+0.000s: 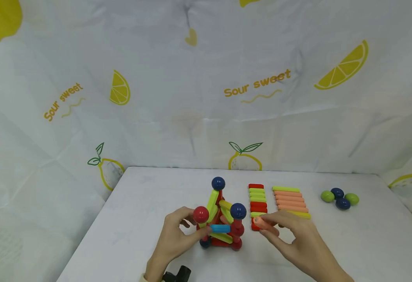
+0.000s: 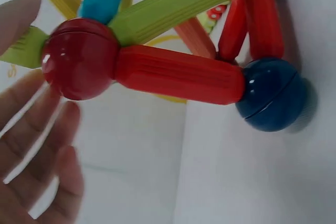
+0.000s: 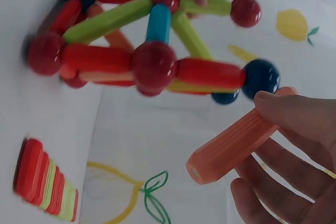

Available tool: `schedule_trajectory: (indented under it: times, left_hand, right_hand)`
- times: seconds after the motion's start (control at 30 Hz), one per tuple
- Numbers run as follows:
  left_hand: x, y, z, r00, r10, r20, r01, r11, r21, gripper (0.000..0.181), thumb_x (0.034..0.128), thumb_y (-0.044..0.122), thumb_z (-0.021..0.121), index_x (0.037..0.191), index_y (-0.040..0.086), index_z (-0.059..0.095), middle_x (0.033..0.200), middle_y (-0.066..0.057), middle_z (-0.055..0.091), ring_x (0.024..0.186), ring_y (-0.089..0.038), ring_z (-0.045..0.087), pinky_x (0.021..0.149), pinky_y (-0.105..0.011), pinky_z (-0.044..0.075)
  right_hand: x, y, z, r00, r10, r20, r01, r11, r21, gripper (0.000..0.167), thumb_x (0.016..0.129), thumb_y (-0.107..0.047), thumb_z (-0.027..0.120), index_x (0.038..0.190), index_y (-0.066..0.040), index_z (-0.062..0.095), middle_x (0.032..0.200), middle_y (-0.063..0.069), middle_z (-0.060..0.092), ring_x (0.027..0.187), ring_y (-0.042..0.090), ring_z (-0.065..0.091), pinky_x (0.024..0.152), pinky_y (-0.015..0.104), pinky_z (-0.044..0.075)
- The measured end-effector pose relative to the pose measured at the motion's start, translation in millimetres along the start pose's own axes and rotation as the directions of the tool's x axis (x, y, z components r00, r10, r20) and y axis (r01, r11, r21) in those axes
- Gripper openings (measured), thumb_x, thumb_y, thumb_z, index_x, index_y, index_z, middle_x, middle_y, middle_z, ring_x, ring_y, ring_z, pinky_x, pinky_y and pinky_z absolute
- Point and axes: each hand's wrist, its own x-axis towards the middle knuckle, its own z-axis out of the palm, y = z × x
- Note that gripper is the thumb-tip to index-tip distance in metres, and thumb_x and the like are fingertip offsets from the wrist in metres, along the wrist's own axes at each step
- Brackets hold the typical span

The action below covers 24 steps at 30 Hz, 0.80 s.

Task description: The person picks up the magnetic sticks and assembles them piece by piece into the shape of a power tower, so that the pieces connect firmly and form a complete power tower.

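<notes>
A frame of coloured rods and balls stands on the table, with a red ball (image 1: 200,214) at its upper left and a dark blue ball (image 1: 238,211) at its upper right. The left hand (image 1: 177,237) grips its left side; in the left wrist view that hand's (image 2: 37,145) thumb and fingers lie around a green rod (image 2: 26,48) beside a red ball (image 2: 80,59). Between thumb and fingers the right hand (image 1: 297,243) pinches an orange rod (image 3: 233,142), apart from the frame. In the right wrist view the rod's upper end is near a blue ball (image 3: 261,78).
Right of the frame lie a column of short red and green rods (image 1: 258,199) and a column of longer orange, green and yellow rods (image 1: 290,198). Loose green and blue balls (image 1: 342,203) sit at the far right. A black object (image 1: 178,274) is at the near edge.
</notes>
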Motion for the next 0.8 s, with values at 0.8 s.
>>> schedule_trajectory:
  times: [0.8]
  left_hand:
    - [1.6,3.5,-3.3,0.992,0.122,-0.04,-0.121,0.992,0.022,0.014,0.0826,0.014,0.085,0.094,0.016,0.078,0.081,0.005,0.078,0.072,-0.002,0.07,0.07,-0.025,0.061]
  right_hand:
    - [22.1,-62.3,54.6,0.982,-0.183,0.045,0.181,0.982,0.045,0.034,0.083,-0.024,0.083,0.117,-0.019,0.077,0.099,-0.005,0.081,0.076,0.004,0.075,0.065,0.006,0.05]
